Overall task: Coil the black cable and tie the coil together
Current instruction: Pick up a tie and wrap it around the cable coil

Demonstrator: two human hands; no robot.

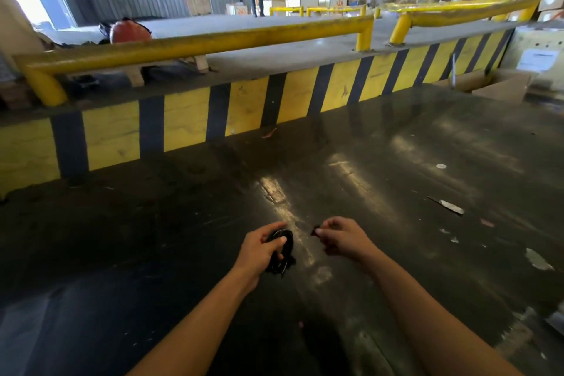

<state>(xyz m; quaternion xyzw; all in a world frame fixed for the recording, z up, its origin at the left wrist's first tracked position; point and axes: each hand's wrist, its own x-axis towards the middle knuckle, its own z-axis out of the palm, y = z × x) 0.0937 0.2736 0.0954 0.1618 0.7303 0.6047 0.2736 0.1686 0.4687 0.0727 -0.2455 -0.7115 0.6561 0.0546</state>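
Clearly the black cable (282, 249) is a light and soft thing, thin enough that a whole bundle of loops fits in one fist; I judge it a little springy, so the loops may open again if the grip becomes loose. It looks glossy black, wound in a small tight coil, with some loops hanging out below the hand. The left hand (259, 249) has its fingers closed around the middle of the coil, which seems the best place to hold. Just beside the coil, to its right, the right hand (338, 236) pinches a small dark piece (316, 230) between thumb and fingertips; whether it is the cable's end or a tie, I cannot tell. The coil is held above the dark floor (396, 162).
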